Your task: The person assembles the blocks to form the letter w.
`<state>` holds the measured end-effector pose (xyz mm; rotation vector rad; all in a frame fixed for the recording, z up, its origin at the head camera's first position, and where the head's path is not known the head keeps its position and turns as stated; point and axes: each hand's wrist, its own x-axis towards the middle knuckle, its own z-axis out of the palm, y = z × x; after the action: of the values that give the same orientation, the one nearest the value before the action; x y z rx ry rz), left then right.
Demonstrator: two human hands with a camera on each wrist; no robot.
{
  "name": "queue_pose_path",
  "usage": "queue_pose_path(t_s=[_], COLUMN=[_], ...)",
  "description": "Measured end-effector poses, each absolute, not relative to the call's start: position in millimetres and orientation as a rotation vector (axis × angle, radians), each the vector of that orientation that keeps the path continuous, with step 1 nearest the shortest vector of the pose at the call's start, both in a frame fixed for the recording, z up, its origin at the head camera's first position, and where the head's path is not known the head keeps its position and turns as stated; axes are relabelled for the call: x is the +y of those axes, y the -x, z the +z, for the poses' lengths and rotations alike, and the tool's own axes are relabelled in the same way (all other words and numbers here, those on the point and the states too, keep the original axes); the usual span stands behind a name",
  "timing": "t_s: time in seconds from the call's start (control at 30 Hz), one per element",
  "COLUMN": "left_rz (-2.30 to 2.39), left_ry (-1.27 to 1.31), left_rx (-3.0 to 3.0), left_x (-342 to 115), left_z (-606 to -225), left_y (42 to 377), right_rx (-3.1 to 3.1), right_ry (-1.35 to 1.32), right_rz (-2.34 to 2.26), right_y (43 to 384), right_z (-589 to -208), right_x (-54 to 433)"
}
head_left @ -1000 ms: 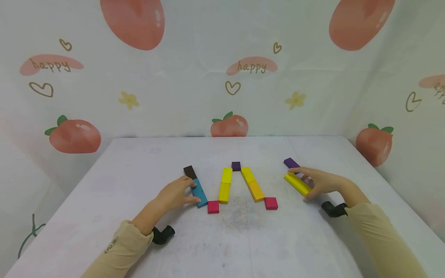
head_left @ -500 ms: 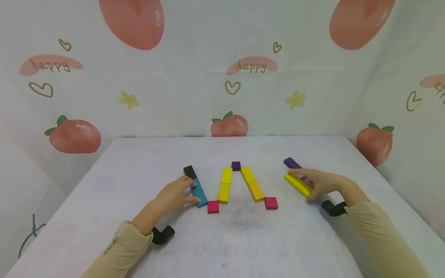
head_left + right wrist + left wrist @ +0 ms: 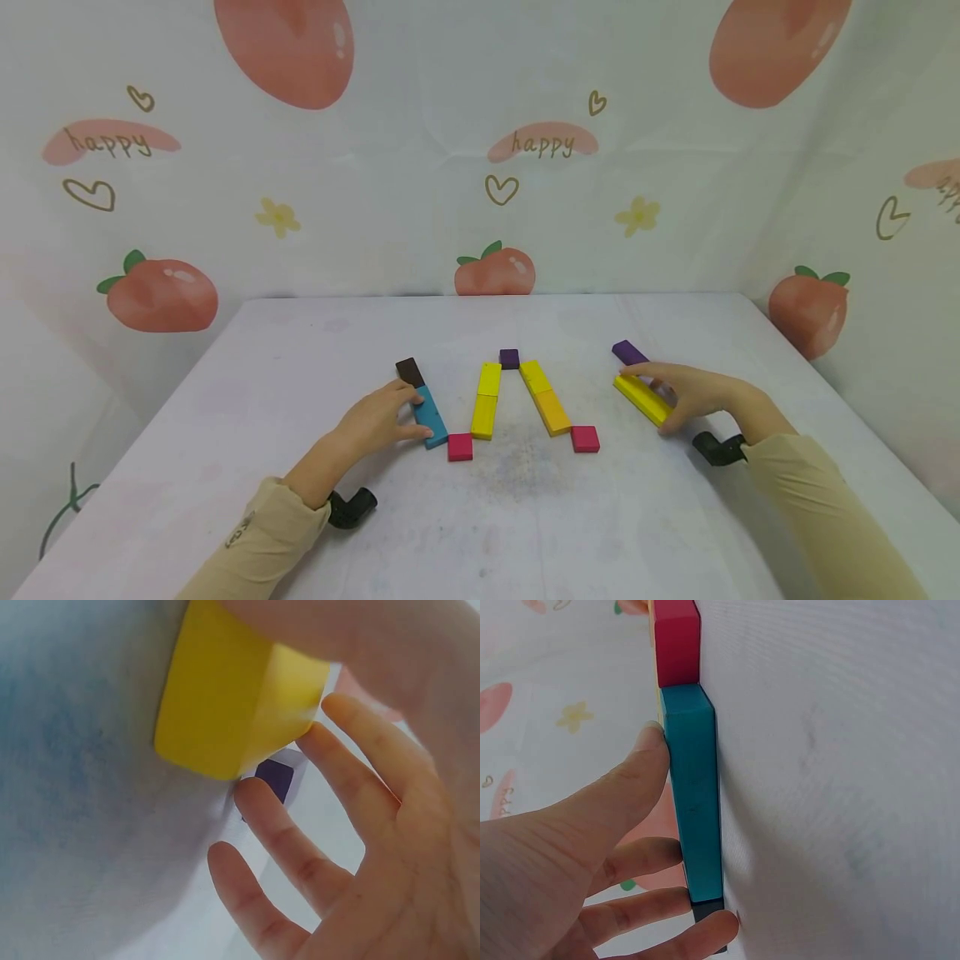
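My left hand (image 3: 377,421) rests its thumb and fingertips on a blue block (image 3: 694,802) lying at a slant. A dark brown block (image 3: 409,371) continues the far end of the blue one, and a red square block (image 3: 678,645) sits at its near end. My right hand (image 3: 697,394) holds a long yellow block (image 3: 641,400) between the thumb at its near end and a fingertip at its far end. The other right fingers are spread in the right wrist view, beside the yellow block (image 3: 217,697). Just behind it lies a purple block (image 3: 628,352), partly hidden by the hand.
Between the hands, two yellow blocks (image 3: 486,400) and a yellow and orange pair (image 3: 545,397) slant up toward a dark purple square block (image 3: 509,359). Another red square block (image 3: 585,439) lies at the orange one's near end. The white table (image 3: 480,533) meets a patterned backdrop (image 3: 405,233).
My right thumb and the near end of the long yellow block have shifted very slightly. The left hand and the other blocks have not moved.
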<state>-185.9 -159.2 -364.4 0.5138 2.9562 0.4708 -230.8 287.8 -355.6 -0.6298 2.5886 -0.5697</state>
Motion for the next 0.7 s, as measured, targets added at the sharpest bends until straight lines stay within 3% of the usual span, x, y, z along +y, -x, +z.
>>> queue_pose_path(t_s=[0.7], left_rz=[0.468], left_ry=[-0.542], left_rx=[2.959], left_x=[-160.7], left_z=[-364.9], left_y=[186.0], right_rx=[2.794], right_ry=[0.822], right_rz=[-0.721], right_y=[225.0], right_z=[-370.1], right_x=[275.9])
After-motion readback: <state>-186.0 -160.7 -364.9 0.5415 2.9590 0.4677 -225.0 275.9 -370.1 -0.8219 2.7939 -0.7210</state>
